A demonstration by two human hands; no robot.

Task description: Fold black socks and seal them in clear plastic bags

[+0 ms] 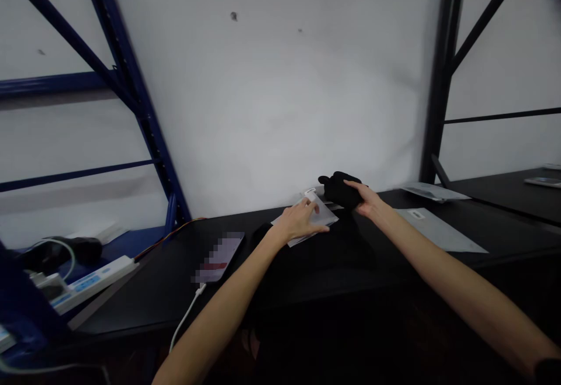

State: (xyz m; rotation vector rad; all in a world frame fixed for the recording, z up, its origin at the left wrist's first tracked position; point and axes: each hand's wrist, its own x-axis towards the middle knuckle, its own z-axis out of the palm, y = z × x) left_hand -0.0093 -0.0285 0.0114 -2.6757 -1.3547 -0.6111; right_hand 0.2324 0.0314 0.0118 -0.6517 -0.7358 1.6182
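From far off, I make the right hand point(367, 199) grip a black thing point(340, 190) at the back of the bench point(144, 297).
My left hand point(298, 220), fingers spread, is on a clear bag point(324, 215) just beside it.

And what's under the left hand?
Under the left hand is a pale plastic bag, and beneath that the black table. The hand covers part of the bag, so that part, and anything hidden beneath the bag, can't be seen.
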